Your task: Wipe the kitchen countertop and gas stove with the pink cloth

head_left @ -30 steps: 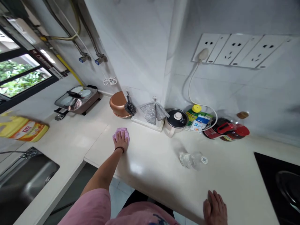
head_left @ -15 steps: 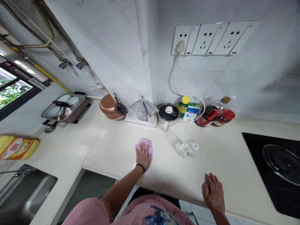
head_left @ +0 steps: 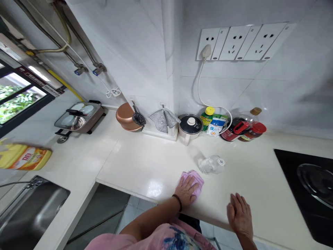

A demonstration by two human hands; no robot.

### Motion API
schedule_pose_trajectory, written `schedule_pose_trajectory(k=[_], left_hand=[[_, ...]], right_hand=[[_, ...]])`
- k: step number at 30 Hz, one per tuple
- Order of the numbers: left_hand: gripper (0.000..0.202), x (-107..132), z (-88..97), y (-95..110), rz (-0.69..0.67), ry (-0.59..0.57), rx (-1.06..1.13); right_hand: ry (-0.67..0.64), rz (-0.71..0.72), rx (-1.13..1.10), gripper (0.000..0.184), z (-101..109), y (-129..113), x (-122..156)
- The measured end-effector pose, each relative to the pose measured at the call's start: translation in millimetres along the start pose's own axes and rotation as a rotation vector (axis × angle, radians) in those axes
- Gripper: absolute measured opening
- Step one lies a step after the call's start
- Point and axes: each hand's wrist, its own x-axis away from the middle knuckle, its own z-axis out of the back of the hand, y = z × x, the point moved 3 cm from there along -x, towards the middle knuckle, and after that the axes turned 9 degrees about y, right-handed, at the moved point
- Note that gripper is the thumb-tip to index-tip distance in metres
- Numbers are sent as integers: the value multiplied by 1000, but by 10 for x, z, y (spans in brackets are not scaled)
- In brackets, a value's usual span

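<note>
My left hand (head_left: 186,191) presses a folded pink cloth (head_left: 197,181) onto the white countertop (head_left: 130,166), near its front edge. Its fingers lie over the cloth and hold it against the surface; part of the cloth is hidden beneath the palm. Just beyond the cloth, to the right, a clear jar (head_left: 212,164) lies on its side. My right hand (head_left: 239,213) rests on the counter's front edge with nothing in it, its fingers stretched out and the thumb alongside.
Along the wall stand a small lidded pot (head_left: 190,126), a seasoning pouch (head_left: 216,125) and bottles, with a white cord (head_left: 199,83) above. A black cooktop (head_left: 288,173) is at right. A sink (head_left: 36,215), a yellow jug (head_left: 26,158) and an electric pan (head_left: 79,118) are at left.
My left hand has slid the pink cloth to the right and closer to the front edge, nearer the jar. My right hand stays in place on the counter. The view has shifted slightly.
</note>
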Motion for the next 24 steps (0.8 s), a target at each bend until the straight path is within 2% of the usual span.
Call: schedule_pose_trajectory(k=[4, 7, 12, 15, 17, 19, 24], left_hand=[[68, 148, 259, -518, 272, 47, -44], [63, 351, 625, -1066, 562, 85, -134], [65, 950, 1320, -1996, 932, 163, -259], [66, 1388, 1566, -2389, 1183, 211, -289], [66, 1599, 1626, -2524, 1294, 254, -280], [66, 1707, 1622, -2563, 1359, 303, -266], [66, 1647, 1457, -2389, 1428, 372, -256]], right_hand=[[10, 3, -18, 58, -24, 36, 21], [21, 21, -29, 59, -31, 46, 14], [19, 27, -23, 60, -41, 64, 4], [17, 33, -22, 60, -63, 84, 17], [20, 38, -19, 60, -79, 94, 27], [27, 44, -21, 60, -91, 96, 34], [34, 29, -27, 60, -99, 80, 40]])
